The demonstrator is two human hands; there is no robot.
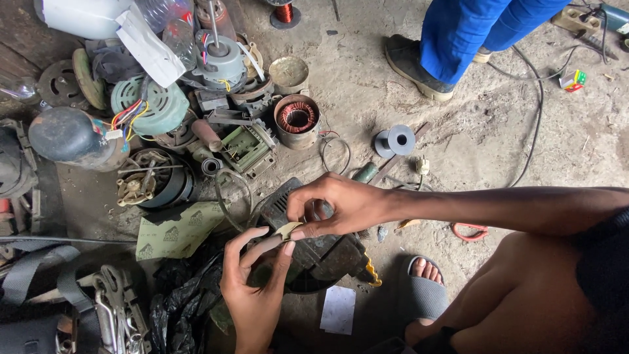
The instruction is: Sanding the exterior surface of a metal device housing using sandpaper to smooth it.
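Left of centre, my left hand [252, 282] pinches one end of a small yellowish strip [288, 229]; my right hand [341, 203] grips its other end, over the dark motor housing [321, 252] at lower centre. I judge I'm fitting it; next needs steady tucking

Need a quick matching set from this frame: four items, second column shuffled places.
1 small cream paper strip
2 copper-wound stator in a metal can
3 grey plastic spool
4 white paper square

a on the floor beside the sandalled foot
b pinched between both hands' fingers
c right of the green motor parts
d below the blue trouser legs

Pairs: 1-b, 2-c, 3-d, 4-a
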